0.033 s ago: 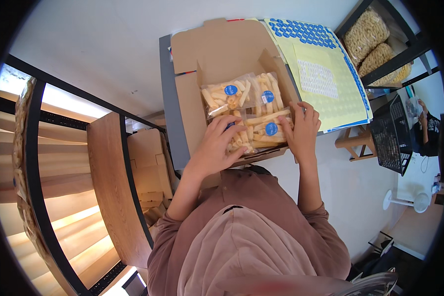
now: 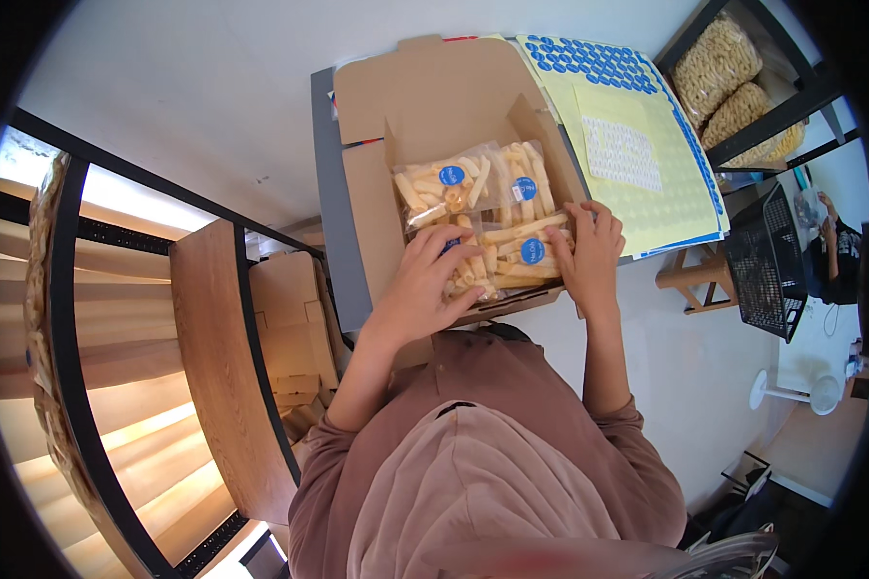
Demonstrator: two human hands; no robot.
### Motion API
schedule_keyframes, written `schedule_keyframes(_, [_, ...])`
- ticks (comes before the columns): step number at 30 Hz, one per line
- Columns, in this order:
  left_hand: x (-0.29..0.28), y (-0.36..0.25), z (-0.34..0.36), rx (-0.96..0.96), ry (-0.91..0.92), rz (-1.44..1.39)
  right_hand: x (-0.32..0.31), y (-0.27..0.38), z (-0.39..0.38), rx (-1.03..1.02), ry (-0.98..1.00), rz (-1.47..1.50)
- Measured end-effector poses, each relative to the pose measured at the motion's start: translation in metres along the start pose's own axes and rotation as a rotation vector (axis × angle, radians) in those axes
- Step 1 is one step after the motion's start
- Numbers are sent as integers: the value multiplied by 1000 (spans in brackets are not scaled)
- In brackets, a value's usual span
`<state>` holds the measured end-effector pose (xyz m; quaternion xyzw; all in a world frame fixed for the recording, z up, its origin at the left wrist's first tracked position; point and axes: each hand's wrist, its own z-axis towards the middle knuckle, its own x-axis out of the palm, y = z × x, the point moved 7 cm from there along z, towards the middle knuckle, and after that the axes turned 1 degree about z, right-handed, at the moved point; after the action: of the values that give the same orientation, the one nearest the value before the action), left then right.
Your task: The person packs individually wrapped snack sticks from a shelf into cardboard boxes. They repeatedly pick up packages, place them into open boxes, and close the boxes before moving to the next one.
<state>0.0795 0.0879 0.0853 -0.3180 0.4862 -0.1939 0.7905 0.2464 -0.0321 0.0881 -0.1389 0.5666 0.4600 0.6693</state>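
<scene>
An opened brown cardboard box (image 2: 425, 96) holds several clear bags of pale snack sticks with round blue labels. In its front left corner, my left hand (image 2: 420, 285) curls over a snack bag (image 2: 475, 270), fingers on its far part and thumb by its near edge, partly hiding the label. My right hand (image 2: 594, 256) straddles the box's right wall. Its thumb reaches inside onto the front right snack bag (image 2: 526, 256), while the other fingers bend over the wall. Behind these lie a back left bag (image 2: 434, 188) and a back right bag (image 2: 536, 183).
Yellow sticker sheets (image 2: 647, 212) with blue round labels lie right of the box on a grey table (image 2: 328, 212). A rack with bulk snack bags (image 2: 719, 58) stands far right, near a black crate (image 2: 768, 256), a wooden stool (image 2: 695, 280) and another person (image 2: 845, 251). Shelving (image 2: 212, 367) stands left.
</scene>
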Motion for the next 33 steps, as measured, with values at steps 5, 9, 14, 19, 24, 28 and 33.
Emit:
schedule_keyframes(5, [2,-3,5,17,58,107,4,-11,4,-22,13,166])
schedule_keyframes(9, [-9,-5,11,32,-4,61,-11,11,25,-139,-44,220])
schedule_keyframes(14, [-52,35,32,-138,-252,91,5,51,84,-326,143,324])
schedule_keyframes(19, [-53,81,23,-297,-256,177,68,68,131,-548,480,167])
schedule_keyframes(24, [-48,82,18,-316,-150,87,92,81,135,-528,782,125])
schedule_keyframes(28, [-49,78,28,-265,-159,181,90,87,137,-533,772,262])
schedule_keyframes(33, [-41,51,63,-25,-151,358,88,93,132,-580,760,362])
